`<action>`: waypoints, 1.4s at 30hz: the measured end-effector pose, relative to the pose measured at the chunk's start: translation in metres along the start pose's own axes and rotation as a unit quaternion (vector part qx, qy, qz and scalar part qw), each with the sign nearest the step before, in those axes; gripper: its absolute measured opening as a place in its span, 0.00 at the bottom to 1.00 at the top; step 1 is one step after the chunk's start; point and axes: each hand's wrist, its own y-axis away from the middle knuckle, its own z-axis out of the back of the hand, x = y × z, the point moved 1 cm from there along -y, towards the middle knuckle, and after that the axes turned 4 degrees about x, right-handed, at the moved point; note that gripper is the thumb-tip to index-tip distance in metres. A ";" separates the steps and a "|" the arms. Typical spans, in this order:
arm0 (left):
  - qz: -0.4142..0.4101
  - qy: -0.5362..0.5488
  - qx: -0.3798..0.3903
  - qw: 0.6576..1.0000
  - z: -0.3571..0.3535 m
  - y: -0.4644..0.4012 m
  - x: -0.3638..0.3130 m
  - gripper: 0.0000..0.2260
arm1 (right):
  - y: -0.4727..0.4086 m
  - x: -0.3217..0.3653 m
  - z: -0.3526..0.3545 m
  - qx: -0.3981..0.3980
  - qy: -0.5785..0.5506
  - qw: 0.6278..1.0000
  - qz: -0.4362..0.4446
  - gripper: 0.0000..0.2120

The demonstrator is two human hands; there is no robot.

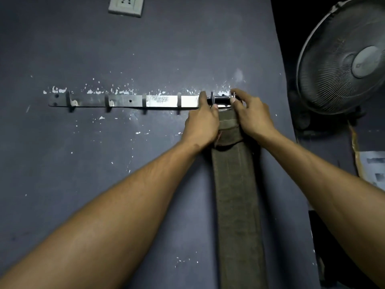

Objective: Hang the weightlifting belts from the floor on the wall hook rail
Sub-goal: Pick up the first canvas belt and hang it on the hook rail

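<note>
Forearms: both of yours reach up from the bottom edge toward the wall, meeting at the right end of the hook rail (pixel 125 101).
Belt: an olive-green weightlifting belt (pixel 235 195) hangs flat against the dark wall (pixel 104 174), running from the rail's right end down out of view at the bottom.
Buckle: the dark metal buckle bar (pixel 220 99) at the belt's top lies along the rail's right end, between your two hands; you cannot tell whether it sits on a hook.
Left hand: your left hand (pixel 203 122) grips the belt's top on its left side, fingers (pixel 203 99) curled up over the buckle's left end.
Right hand: your right hand (pixel 253 113) pinches the buckle's right end, thumb in front, fingers curled behind it.
Rail: four bare hooks stand along it to the left of your hands; paint is chipped white around it.
Surroundings: a wall socket (pixel 126 5) sits above the rail at upper left, and a caged fan (pixel 343 57) stands well to the right of the belt.
</note>
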 end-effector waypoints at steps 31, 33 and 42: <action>0.255 0.338 0.052 0.905 -0.058 0.285 0.065 0.17 | 0.318 -0.037 -0.045 0.172 -0.306 0.888 -0.298 0.21; 0.275 0.356 0.035 0.892 -0.063 0.311 0.063 0.16 | 0.348 -0.036 -0.050 0.137 -0.304 0.883 -0.330 0.22; 0.302 0.408 0.028 0.861 -0.060 0.356 0.045 0.18 | 0.386 -0.020 -0.028 0.105 -0.331 0.878 -0.329 0.18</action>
